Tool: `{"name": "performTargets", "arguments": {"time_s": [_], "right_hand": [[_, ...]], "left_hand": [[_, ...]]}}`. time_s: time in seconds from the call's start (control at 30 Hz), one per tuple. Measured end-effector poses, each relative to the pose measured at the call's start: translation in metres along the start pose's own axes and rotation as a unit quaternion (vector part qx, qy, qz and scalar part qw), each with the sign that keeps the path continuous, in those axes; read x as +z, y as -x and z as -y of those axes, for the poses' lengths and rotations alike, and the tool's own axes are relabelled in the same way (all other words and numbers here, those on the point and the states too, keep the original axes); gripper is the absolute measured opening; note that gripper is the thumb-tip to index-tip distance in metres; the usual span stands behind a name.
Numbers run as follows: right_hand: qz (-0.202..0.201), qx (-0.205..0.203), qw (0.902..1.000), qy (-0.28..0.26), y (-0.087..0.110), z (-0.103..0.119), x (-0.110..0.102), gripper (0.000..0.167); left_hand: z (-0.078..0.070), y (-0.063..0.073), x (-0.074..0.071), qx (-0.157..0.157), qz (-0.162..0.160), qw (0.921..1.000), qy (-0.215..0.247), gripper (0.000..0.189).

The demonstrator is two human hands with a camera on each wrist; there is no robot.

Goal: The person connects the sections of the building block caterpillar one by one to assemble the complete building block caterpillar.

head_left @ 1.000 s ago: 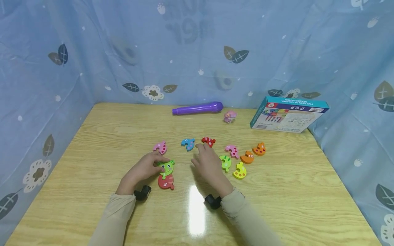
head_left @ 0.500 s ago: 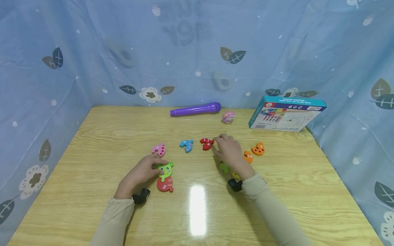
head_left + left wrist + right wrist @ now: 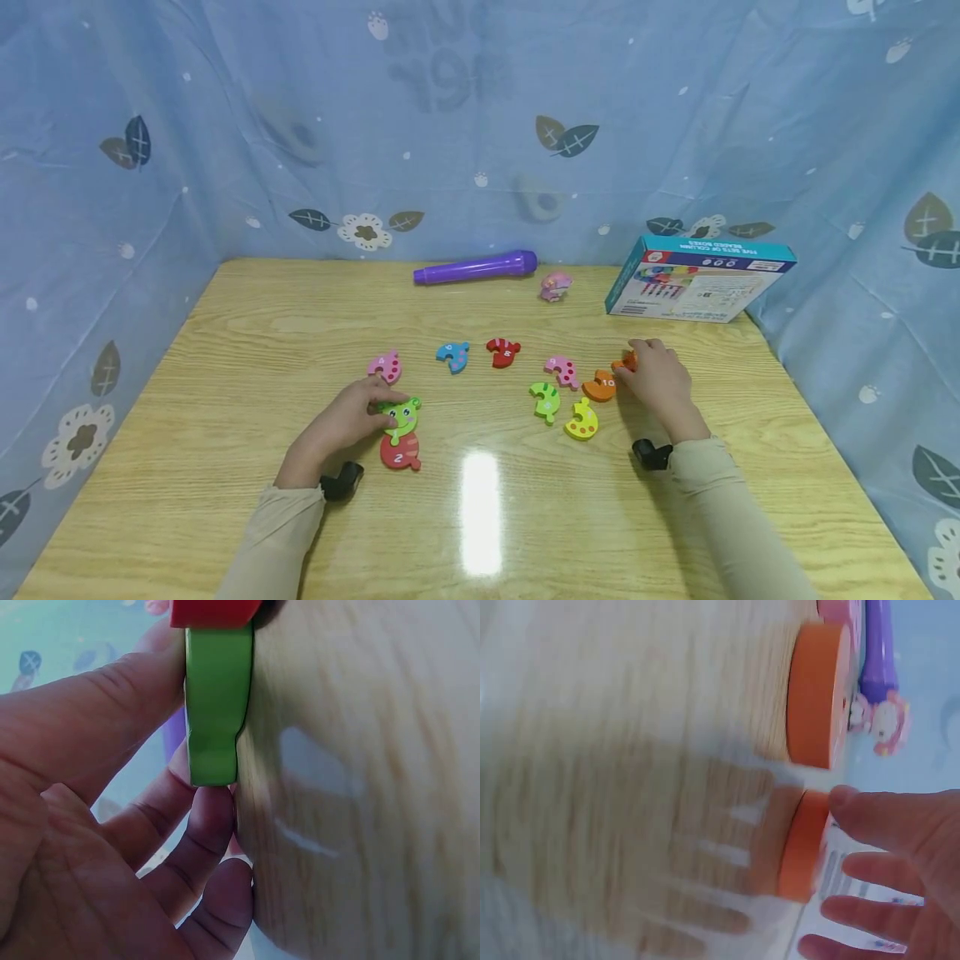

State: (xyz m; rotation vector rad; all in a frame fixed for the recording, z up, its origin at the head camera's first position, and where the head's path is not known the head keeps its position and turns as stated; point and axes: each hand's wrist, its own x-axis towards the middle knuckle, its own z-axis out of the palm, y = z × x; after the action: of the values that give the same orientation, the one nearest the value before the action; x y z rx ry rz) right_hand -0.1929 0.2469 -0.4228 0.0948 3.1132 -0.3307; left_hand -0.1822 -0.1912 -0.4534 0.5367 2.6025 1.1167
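Before a blue fabric curtain [image 3: 300, 83] printed with leaves and flowers, my left hand [image 3: 337, 432] pinched a green smiling-face piece [image 3: 403, 419], thumb on one side, at the glossy wood-grain table [image 3: 390, 542]. A pink "4" piece [image 3: 392, 367] with dark dots lay just beyond those fingers, and a rounded red "2" piece [image 3: 401, 454] touched the green one on my near side. Next came a notched blue piece [image 3: 458, 353], a smooth purple toy microphone [image 3: 476, 268] farther back, and a striped red "8" piece [image 3: 506, 356]. Then lay a striped lime piece [image 3: 551, 403], a small pink figurine [image 3: 556, 287] behind, a dotted pink piece [image 3: 564, 370] and a yellow piece [image 3: 582, 427], all knobbed. An orange "10" piece [image 3: 600, 388] sat just beside a thick, flat-sided orange dotted piece [image 3: 806, 844], which my right hand [image 3: 663, 387] partly covered. That hand's fingers were loose and apart, thumb tip at the piece's edge; I could not tell whether it touched. Beyond stood a printed cardboard box [image 3: 697, 287].
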Motion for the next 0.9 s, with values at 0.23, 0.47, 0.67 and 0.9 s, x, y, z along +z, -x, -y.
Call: {"name": "performTargets", "arguments": {"time_s": [0.23, 0.47, 0.67, 0.9], "right_hand": [[0.035, -0.020, 0.9978, -0.053, -0.003, -0.009, 0.000, 0.043], [0.077, 0.015, 0.9913, -0.106, -0.008, -0.014, -0.007, 0.047], [0.027, 0.013, 0.9919, -0.123, 0.006, 0.005, -0.019, 0.051], [-0.060, -0.081, 0.9887, -0.111, 0.039, 0.083, -0.015, 0.053]], "left_hand": [[-0.002, 0.001, 0.000, -0.005, 0.003, 1.0000, -0.004, 0.034], [-0.002, -0.001, 0.000, -0.001, 0.001, 0.9999, -0.014, 0.035], [-0.002, -0.002, 0.000, -0.001, 0.004, 0.9999, -0.016, 0.035], [-0.004, 0.000, -0.002, -0.014, 0.003, 0.9998, -0.016, 0.035]]}}
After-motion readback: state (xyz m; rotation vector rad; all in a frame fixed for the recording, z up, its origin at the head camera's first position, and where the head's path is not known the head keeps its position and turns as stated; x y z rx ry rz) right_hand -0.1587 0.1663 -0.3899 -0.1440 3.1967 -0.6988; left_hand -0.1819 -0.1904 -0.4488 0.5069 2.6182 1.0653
